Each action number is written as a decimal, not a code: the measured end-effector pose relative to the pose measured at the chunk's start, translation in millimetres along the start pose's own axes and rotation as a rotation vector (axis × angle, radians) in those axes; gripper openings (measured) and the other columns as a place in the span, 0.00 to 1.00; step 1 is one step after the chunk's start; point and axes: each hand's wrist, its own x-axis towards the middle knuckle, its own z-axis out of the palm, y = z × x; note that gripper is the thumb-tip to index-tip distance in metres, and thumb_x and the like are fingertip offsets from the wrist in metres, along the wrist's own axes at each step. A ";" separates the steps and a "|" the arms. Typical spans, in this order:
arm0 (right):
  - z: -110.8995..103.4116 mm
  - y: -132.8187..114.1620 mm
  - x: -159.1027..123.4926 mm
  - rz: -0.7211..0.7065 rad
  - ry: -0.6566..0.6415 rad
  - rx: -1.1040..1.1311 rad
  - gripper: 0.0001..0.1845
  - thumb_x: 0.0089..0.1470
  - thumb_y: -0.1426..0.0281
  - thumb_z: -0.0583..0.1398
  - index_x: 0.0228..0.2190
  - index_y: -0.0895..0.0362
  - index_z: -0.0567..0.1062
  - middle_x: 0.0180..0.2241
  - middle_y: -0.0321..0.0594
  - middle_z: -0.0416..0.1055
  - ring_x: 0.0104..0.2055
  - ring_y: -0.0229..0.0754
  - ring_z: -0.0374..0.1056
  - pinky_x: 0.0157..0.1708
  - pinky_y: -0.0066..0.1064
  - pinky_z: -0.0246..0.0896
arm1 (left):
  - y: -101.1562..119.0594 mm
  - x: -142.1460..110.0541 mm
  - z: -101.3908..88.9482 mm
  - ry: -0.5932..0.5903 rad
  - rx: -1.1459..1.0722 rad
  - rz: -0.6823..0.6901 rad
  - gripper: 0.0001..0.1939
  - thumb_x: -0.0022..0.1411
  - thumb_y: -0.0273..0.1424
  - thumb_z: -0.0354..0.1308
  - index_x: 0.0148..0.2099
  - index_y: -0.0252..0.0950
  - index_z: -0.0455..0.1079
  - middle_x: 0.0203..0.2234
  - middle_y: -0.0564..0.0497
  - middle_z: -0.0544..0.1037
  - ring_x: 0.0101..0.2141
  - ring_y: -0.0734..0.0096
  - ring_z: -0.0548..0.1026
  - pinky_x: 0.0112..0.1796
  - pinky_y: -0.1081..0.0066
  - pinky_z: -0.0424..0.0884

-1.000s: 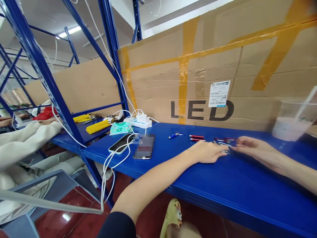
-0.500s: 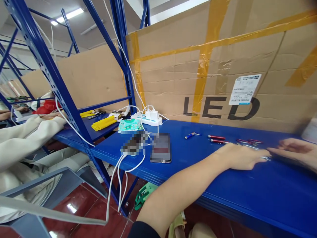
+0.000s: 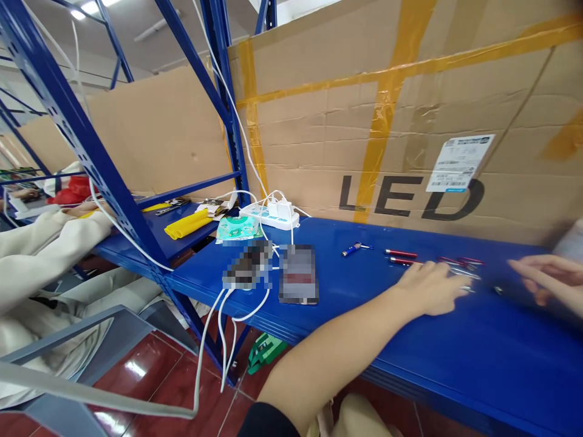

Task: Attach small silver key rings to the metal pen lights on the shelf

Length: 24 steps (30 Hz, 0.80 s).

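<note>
My left hand [image 3: 430, 288] rests low over the blue table with its fingers curled. A small silvery end [image 3: 467, 289] shows at its fingertips; the rest of that thing is hidden. At the right edge, my right hand [image 3: 553, 276] is blurred, its fingers bent in toward the thumb. Whatever they hold cannot be made out. Between the hands, a small dark shiny piece [image 3: 498, 291] appears near the tabletop. Just beyond my left hand lie red pens [image 3: 401, 253] and a cluster of red and silvery pen-like pieces [image 3: 460, 267]. A blue and silver pen-like item [image 3: 357, 248] lies farther left.
Two blurred-out phones [image 3: 298, 285] lie on the blue table [image 3: 337, 297], near white cables. Behind them are a power strip [image 3: 273, 215] and a green wipes pack [image 3: 237, 228]. Cardboard [image 3: 314, 145] walls the back. Beyond a blue post [image 3: 86, 133] sits another person [image 3: 50, 243].
My left hand has drawn back to the left, and its fingers have bent more. My right hand, close beside it before, is now apart from it. The view has shifted slightly.
</note>
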 end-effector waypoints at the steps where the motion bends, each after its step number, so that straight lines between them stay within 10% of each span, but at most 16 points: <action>1: -1.1 -11.6 -4.7 0.096 -0.045 0.028 0.35 0.14 0.40 0.60 0.22 0.54 0.71 0.15 0.41 0.65 0.13 0.36 0.57 0.15 0.32 0.55 | -0.1 -0.7 1.0 -0.005 0.001 -0.026 0.16 0.64 0.35 0.40 0.53 0.40 0.58 0.46 0.47 0.62 0.47 0.62 0.60 0.46 0.64 0.58; 6: 0.9 -38.2 -21.6 0.108 -0.107 0.089 0.35 0.19 0.41 0.60 0.24 0.57 0.68 0.15 0.38 0.63 0.14 0.34 0.55 0.15 0.29 0.54 | 3.7 -1.6 5.8 0.033 0.048 -0.100 0.16 0.64 0.36 0.39 0.50 0.40 0.60 0.45 0.45 0.61 0.46 0.61 0.59 0.46 0.63 0.56; 15: 1.7 -11.1 -17.8 -0.417 -0.309 -0.073 0.17 0.48 0.56 0.54 0.27 0.59 0.69 0.24 0.39 0.67 0.24 0.34 0.61 0.25 0.26 0.57 | 20.5 22.2 11.0 0.010 0.233 -0.179 0.19 0.64 0.34 0.38 0.53 0.33 0.58 0.52 0.41 0.58 0.50 0.59 0.57 0.48 0.62 0.53; 24: -20.9 -14.1 -20.4 -0.458 -0.295 -0.108 0.14 0.51 0.59 0.52 0.27 0.57 0.69 0.25 0.34 0.68 0.23 0.32 0.61 0.24 0.24 0.55 | 45.7 35.7 -3.4 -0.166 0.500 -0.286 0.22 0.64 0.37 0.36 0.52 0.30 0.60 0.48 0.41 0.64 0.48 0.61 0.59 0.46 0.63 0.53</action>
